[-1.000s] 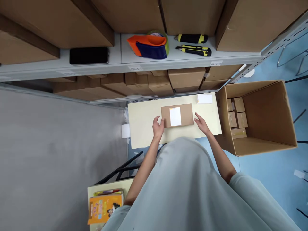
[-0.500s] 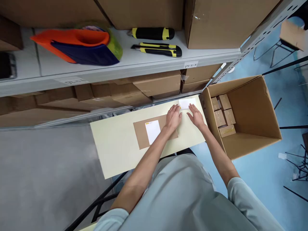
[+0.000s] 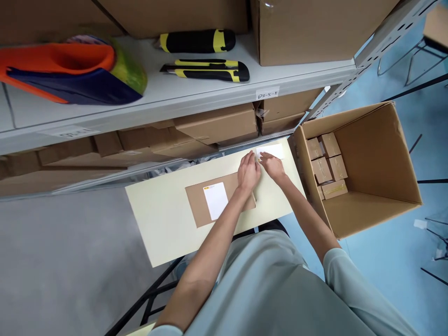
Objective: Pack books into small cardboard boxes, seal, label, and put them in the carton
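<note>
A white label [image 3: 273, 150] with a yellow mark at its left end lies near the far right corner of the cream tabletop [image 3: 150, 214]. My left hand [image 3: 248, 171] rests at the label's left end, fingers stretched out and side by side. Bent over that same end is my right hand [image 3: 272, 166], fingertips pinched together at the label's corner and partly covering it. Beneath my left wrist lies a flat cardboard box [image 3: 198, 203], bearing a second white label [image 3: 215, 200] with a yellow strip along its top.
Right of the tabletop stands a large open carton [image 3: 374, 154] holding several small boxes [image 3: 329, 144]. Beyond the table, a grey shelf [image 3: 196, 102] carries two utility knives [image 3: 210, 70], an orange and blue tape dispenser [image 3: 80, 74] and big cartons [image 3: 315, 32].
My right hand has moved left from the label's near edge, and its spread fingers have closed into a pinch at the left end. My left hand stays by the label. The view has shifted slightly.
</note>
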`<state>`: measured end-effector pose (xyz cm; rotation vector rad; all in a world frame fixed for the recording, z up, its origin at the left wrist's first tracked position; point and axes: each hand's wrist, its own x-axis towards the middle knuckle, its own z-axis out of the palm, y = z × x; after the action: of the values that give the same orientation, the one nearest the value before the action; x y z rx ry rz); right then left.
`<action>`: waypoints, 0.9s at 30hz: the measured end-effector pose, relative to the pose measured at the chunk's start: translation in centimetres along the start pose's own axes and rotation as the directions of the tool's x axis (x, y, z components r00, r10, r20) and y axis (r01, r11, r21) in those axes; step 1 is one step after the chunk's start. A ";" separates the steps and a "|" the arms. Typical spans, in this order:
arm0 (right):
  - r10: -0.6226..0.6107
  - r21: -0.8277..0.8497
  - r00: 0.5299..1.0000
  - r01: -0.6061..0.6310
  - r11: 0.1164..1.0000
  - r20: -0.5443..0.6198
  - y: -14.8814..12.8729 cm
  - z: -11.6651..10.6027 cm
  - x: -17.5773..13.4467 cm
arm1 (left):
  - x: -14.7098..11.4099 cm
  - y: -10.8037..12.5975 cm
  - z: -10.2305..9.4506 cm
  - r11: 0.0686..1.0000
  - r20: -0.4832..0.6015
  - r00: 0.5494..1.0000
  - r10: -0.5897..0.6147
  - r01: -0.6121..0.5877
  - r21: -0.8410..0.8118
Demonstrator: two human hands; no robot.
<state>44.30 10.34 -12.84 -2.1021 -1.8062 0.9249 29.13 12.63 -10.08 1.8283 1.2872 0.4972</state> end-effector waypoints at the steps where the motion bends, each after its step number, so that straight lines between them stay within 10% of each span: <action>1: 0.001 0.000 1.000 -0.001 1.000 0.003 0.0 0.0 0.0 | 0.0 0.1 0.0 1.000 -0.001 1.000 0.006 -0.006 0.001; 27: -0.040 -0.015 0.997 0.040 0.999 -0.068 0.0 0.7 -0.7 | -0.5 0.2 0.5 0.995 0.017 0.999 0.040 -0.042 0.087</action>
<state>43.87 9.51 -13.17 -2.0713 -1.8188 0.8236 29.41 11.93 -10.15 1.9308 1.2815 0.4549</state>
